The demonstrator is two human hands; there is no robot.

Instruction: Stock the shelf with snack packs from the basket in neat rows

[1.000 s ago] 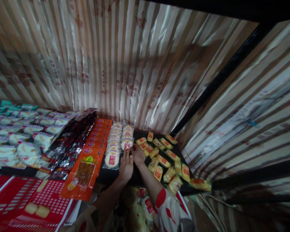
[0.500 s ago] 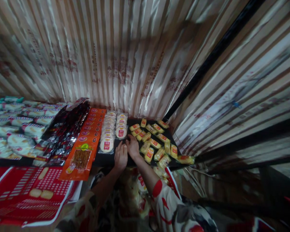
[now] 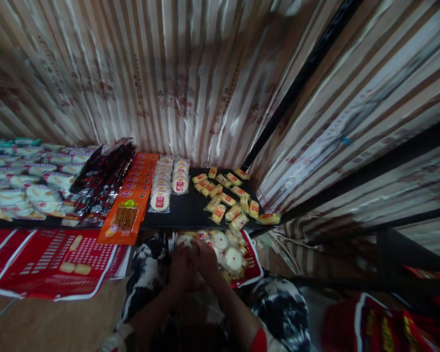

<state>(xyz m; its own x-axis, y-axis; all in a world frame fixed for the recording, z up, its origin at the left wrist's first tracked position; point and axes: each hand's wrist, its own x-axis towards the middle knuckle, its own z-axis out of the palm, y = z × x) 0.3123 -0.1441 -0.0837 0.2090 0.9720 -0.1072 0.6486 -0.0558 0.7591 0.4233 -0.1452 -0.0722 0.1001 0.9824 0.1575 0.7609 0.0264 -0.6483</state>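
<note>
Low over a red basket (image 3: 255, 274) of wrapped round white crackers (image 3: 233, 259), my left hand (image 3: 181, 266) and my right hand (image 3: 206, 260) are close together. Their fingers are curled inward, dim and partly blurred. A round wrapped cracker (image 3: 185, 239) shows just beyond the fingertips; whether they grip it I cannot tell. Above the basket, on the black shelf (image 3: 181, 213), two rows of the same round crackers (image 3: 160, 199) stand overlapped, the right row shorter. Right of them, small yellow snack packs (image 3: 228, 199) lie scattered.
Orange snack packets (image 3: 124, 215), dark shiny packets (image 3: 104, 188) and white packets (image 3: 40, 195) fill the shelf's left side. Below them hangs a red basket (image 3: 55, 259) with a few snack pieces. A black pole (image 3: 278, 112) slants along the striped sheeting (image 3: 190, 73). Red packets (image 3: 392, 327) sit lower right.
Both hands have drawn back from the shelf edge beside the round crackers, down to the basket in front. The view has tipped lower, bringing more of the basket and my knees into sight.
</note>
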